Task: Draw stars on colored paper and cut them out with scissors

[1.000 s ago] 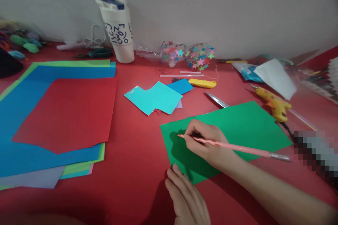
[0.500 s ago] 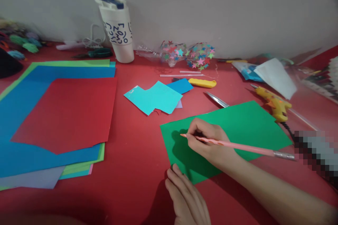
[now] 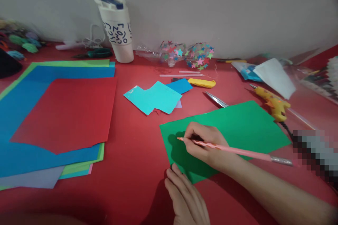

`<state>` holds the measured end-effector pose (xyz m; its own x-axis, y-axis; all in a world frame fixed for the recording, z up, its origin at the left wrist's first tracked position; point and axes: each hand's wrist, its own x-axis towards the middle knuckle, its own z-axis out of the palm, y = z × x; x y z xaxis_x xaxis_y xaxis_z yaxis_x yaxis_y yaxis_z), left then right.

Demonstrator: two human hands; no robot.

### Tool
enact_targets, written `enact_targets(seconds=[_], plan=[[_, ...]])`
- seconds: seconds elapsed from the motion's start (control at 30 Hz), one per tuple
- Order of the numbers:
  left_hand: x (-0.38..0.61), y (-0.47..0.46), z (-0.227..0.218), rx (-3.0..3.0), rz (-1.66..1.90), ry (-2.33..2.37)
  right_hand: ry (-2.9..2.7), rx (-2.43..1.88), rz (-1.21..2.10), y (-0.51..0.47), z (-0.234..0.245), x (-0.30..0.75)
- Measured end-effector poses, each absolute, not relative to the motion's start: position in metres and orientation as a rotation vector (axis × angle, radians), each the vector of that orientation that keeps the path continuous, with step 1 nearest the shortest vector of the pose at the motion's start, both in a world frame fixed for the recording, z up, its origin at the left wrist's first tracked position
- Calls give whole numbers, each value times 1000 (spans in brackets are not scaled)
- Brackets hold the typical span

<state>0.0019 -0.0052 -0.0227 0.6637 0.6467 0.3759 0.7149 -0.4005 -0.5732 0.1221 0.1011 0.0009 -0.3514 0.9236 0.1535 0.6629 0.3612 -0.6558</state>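
Green rectangular sheet of paper (image 3: 245,126), one: lying flat on the red tabletop (image 3: 132,168). Slim pink pencil with silver ferrule (image 3: 243,152), one: pinched between thumb and fingers of the right hand (image 3: 208,155); tip at the sheet's left part, contact unclear. Left hand (image 3: 187,195): fingers extended, close together, at the sheet's near edge. Yellow plastic glue gun (image 3: 278,110): just beside the sheet's right edge.

- The right hand (image 3: 212,153) is bare and slim-fingered.
- The right forearm (image 3: 274,186), uncovered as far as I can see, is slender and smooth in outline.
- The left hand (image 3: 188,195) is bare too, long-fingered.
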Motion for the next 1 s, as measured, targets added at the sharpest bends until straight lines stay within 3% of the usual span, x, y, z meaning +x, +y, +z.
enact_targets(seconds=[0.37,0.63,1.0], plan=[[3,-6,-23,-2149,-106,-1053,-2099,-1332,763,100,2,123],[0,-3,-21,-2134,-130,-1023,-1255,-1343,1340,117,7,129],[-2,-4,-17,-2193,-284,-1127,-1428,-1350,1308,118,10,129]])
